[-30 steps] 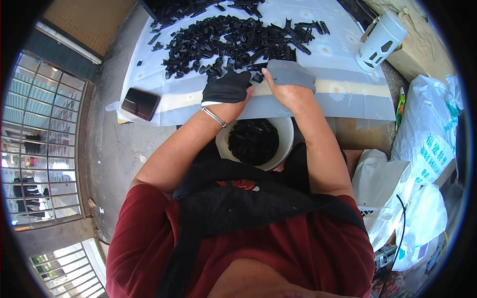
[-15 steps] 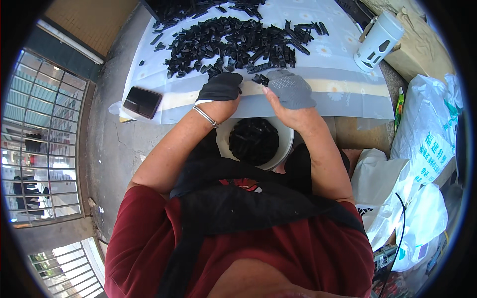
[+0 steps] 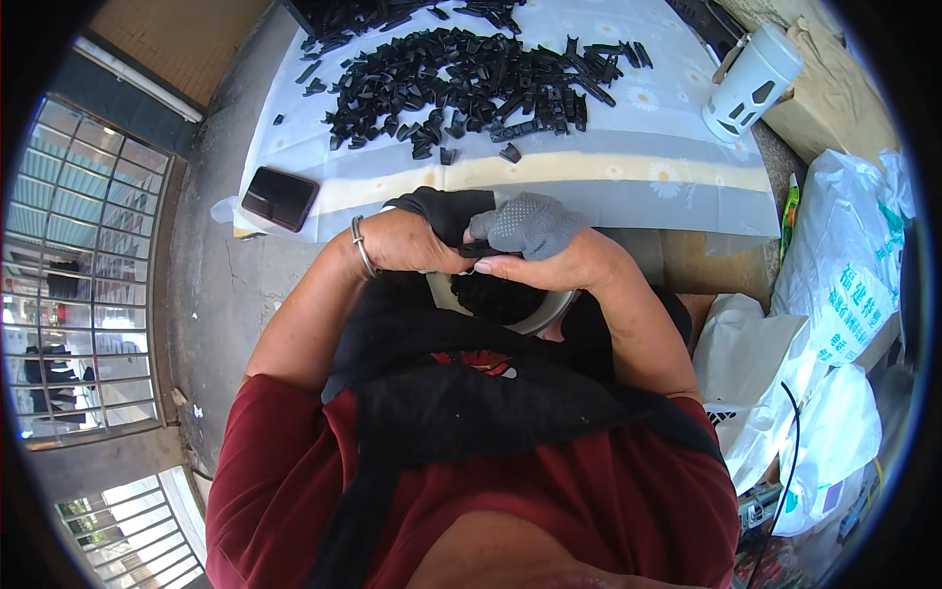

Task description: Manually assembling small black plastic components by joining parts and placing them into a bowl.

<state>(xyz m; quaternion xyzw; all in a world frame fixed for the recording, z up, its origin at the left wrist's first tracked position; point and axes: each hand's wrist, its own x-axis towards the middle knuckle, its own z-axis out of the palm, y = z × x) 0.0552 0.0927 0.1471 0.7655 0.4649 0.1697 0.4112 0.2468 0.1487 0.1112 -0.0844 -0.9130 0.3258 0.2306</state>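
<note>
My left hand [image 3: 432, 231], in a black fingerless glove, and my right hand [image 3: 540, 234], in a grey dotted one, meet just above a white bucket [image 3: 560, 307]. Between them is a small black plastic part [image 3: 475, 251], mostly covered by the fingers; both hands are closed on it. Black plastic parts [image 3: 496, 298] fill much of the bucket. On the table beyond lies a wide heap of similar black parts [image 3: 432, 83]. Two loose pieces, one black piece [image 3: 447, 156] and another black piece [image 3: 510, 153], lie nearer the front edge.
A patterned plastic cover [image 3: 677, 201] spreads over the table. A dark phone [image 3: 281, 199] lies at its left front corner, and a pale blue tumbler [image 3: 754, 83] stands at the right. White plastic bags [image 3: 834, 265] crowd the right side. Barred windows [image 3: 88, 285] line the left.
Both hands have drawn back from the table edge toward me and come together over the bucket. The two loose pieces now lie on the cover where the hands were.
</note>
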